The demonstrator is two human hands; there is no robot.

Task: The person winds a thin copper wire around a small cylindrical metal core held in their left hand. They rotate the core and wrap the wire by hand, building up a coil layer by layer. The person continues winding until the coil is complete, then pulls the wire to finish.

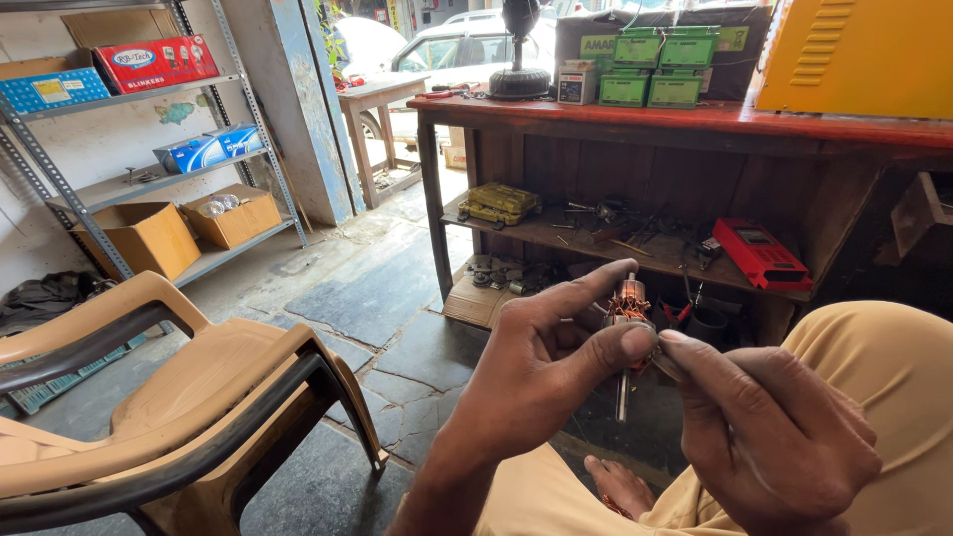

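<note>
A tan moulded plastic chair [189, 397] is seen at the far left on the stone floor, and beside it the left hand [541, 362] is raised with fingers and thumb closed around a small motor armature with copper windings and a steel shaft [626, 333], held upright before a dark wooden workbench [695, 124]. The armature is also pinched from the right by the right hand [769, 432], just above the person's tan-clothed knee [884, 357]

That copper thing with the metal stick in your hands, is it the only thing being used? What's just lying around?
In use:
left hand
right hand
copper-wound motor part

Lying about:
tan plastic chair
red case
yellow tool
green boxes
cardboard boxes
</note>
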